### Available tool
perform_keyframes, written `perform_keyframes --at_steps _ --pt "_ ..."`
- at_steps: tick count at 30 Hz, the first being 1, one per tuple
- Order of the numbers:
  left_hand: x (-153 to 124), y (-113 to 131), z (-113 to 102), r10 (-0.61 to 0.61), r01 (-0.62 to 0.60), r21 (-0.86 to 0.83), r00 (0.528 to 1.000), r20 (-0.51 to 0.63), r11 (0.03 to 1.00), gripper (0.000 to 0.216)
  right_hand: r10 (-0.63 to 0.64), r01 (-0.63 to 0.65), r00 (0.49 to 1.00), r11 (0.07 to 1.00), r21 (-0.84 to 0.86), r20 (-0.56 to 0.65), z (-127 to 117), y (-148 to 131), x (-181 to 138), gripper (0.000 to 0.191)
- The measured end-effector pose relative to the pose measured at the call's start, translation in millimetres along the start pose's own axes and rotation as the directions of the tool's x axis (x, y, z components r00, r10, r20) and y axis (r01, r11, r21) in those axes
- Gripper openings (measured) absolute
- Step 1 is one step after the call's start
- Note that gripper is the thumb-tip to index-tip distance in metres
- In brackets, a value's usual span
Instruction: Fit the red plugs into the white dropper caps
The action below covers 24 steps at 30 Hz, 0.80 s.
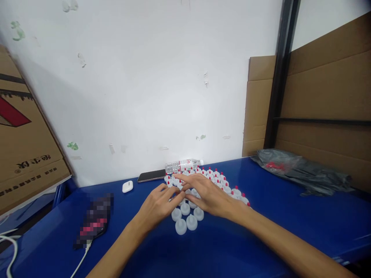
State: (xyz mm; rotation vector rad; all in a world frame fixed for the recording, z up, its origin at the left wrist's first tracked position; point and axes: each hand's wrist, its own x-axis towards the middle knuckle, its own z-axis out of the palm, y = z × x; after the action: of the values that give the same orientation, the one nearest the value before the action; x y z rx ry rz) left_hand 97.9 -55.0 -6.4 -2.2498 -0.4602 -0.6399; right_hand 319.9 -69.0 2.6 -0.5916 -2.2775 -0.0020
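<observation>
Several small white plastic bottles stand packed together on the blue table; those at the back and right carry red caps, those at the front have none. My left hand lies on the left side of the group, its fingers stretched toward the middle bottles. My right hand rests flat over the group's middle, fingers extended to the left and crossing above my left fingertips. Neither hand grips a bottle that I can see. The bottles under the hands are hidden.
A clear water bottle lies by the wall behind the group, a dark phone left of it, a white earbud case further left. A pixelated phone on a white cable lies front left. A grey plastic bag and cardboard stand right, a carton left.
</observation>
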Motion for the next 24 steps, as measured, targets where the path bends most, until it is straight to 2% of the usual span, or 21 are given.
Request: perform_keyframes --at_steps 13,16,20,24 --pt "2.0 0.5 -9.4 0.029 -0.029 0.001 0.999 -0.021 1.0 0.032 0.204 -0.226 0.973 0.924 0.308 0.103 -5.8 2.1 3.3 0.057" --pt "-0.2 -1.5 -8.2 0.007 -0.006 0.019 0.999 -0.035 1.0 0.03 0.246 -0.271 0.962 0.911 0.312 0.117 -7.7 -1.5 3.8 0.054" --pt "-3.2 -5.3 -4.2 -0.084 0.085 0.013 0.996 -0.036 0.996 0.015 0.284 -0.307 0.951 0.909 0.283 0.119 -5.2 -3.6 2.8 0.053" --pt "-3.5 -5.5 -0.4 -0.143 0.143 0.032 0.99 -0.004 0.989 0.008 0.292 -0.307 0.951 0.923 0.232 0.097 -0.5 -3.6 0.8 0.042"
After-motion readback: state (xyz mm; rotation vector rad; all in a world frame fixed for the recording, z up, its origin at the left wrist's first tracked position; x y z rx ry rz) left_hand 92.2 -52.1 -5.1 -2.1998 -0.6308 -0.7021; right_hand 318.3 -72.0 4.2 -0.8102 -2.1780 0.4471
